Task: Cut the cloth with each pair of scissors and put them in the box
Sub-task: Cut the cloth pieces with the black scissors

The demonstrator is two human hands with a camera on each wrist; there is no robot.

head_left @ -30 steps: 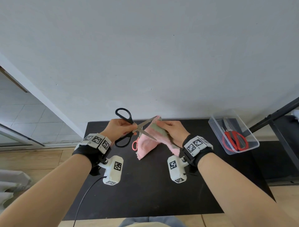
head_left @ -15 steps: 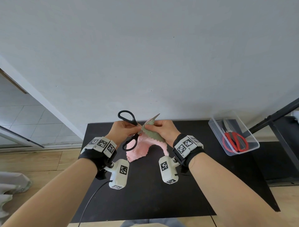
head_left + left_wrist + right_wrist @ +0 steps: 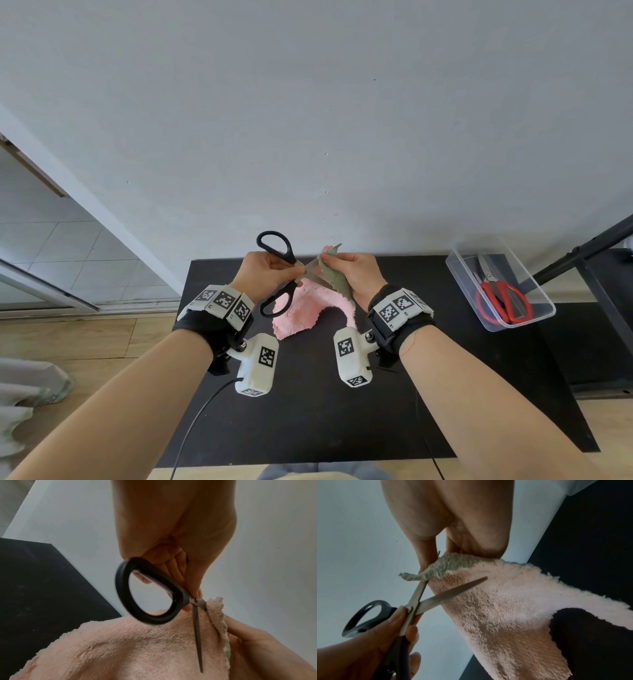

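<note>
My left hand [image 3: 270, 274] grips black-handled scissors [image 3: 278, 251] near the pivot, above the black table [image 3: 308, 411]. Their blades are spread, with the cloth's edge between them. My right hand [image 3: 356, 270] pinches the top edge of a pink cloth [image 3: 298, 311] with a grey-green patch, holding it up so it drapes down to the table. In the left wrist view one black handle loop [image 3: 147, 592] and a blade [image 3: 197, 635] lie against the cloth [image 3: 120, 649]. The right wrist view shows both blades [image 3: 447, 595] astride the cloth [image 3: 505, 608].
A clear plastic box [image 3: 459, 270] stands at the table's right back edge with red-handled scissors [image 3: 503, 301] inside. A black stand [image 3: 582, 246] rises to the right of it. A white wall is close behind the table. Wooden floor lies to the left.
Both hands have lifted the cloth and scissors higher and come closer together. The blades have gone further onto the cloth's edge.
</note>
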